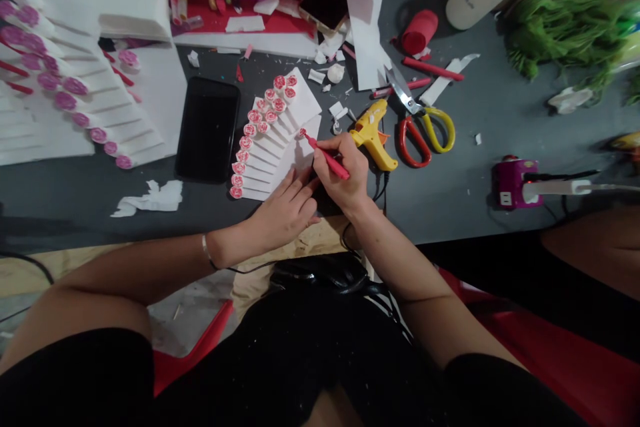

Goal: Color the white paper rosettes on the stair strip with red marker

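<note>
My right hand is closed round a red marker, whose tip rests on the end of a white paper strip. My left hand lies flat with fingers stretched out, pressing on the lower edge of a stepped stack of white paper strips. The strips end in small rolled tips coloured red. Both hands sit over the grey table near its front edge.
A black phone lies left of the stack. A yellow glue gun and red-yellow scissors lie to the right. Pink-tipped strips fan out at far left. A purple socket block, green tufts and paper scraps lie around.
</note>
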A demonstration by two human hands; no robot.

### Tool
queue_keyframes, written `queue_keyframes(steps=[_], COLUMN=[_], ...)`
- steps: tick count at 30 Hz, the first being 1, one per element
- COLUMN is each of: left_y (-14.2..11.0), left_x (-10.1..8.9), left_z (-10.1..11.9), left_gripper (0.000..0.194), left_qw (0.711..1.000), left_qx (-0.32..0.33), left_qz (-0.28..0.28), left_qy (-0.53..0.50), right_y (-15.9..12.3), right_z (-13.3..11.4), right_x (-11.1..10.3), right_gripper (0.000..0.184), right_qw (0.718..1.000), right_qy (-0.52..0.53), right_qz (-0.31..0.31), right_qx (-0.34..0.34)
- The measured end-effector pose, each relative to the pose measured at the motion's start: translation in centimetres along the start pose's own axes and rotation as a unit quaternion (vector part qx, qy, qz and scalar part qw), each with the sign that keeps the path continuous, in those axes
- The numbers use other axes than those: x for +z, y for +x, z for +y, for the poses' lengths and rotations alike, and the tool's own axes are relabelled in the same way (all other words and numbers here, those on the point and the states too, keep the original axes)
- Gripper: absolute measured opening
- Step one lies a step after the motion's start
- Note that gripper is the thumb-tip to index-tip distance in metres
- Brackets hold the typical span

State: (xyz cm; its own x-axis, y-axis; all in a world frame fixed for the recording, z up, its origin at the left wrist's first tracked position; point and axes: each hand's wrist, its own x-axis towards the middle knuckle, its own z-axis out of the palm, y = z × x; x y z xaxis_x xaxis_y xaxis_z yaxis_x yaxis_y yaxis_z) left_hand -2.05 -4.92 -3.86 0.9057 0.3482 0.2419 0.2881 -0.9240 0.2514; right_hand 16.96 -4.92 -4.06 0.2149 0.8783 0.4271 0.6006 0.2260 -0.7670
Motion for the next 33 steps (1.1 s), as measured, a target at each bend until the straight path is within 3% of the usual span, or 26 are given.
queue_keyframes(steps=[8,18,27,33], left_y=[-0.03,0.03,0.07,0.03], left_x=[0.02,-0.01,-0.15,-0.14], left_z=[-0.05,0.01,0.05,0.05], left_gripper=[0.02,0.027,0.028,0.024], left_qw=[0.999,0.999,0.999,1.0], left_qx=[-0.002,0.018,0.018,0.005], left_qz=[0.016,0.04,0.014,0.016], left_qy=[-0.04,0.012,0.041,-0.022], right_y=[0.11,0.25,0.36,0.38], right_z=[0.01,0.15,0.16,0.17], right_x=[0.01,0.05,0.31,0.39], right_gripper=[0.011,0.009,0.01,0.011], right_qw=[1.0,1.0,1.0,1.0], right_qy=[-0.002,0.015,0.014,0.023], right_qz=[0.002,-0.008,0.018,0.008], right_qx=[0.01,0.02,0.004,0.019])
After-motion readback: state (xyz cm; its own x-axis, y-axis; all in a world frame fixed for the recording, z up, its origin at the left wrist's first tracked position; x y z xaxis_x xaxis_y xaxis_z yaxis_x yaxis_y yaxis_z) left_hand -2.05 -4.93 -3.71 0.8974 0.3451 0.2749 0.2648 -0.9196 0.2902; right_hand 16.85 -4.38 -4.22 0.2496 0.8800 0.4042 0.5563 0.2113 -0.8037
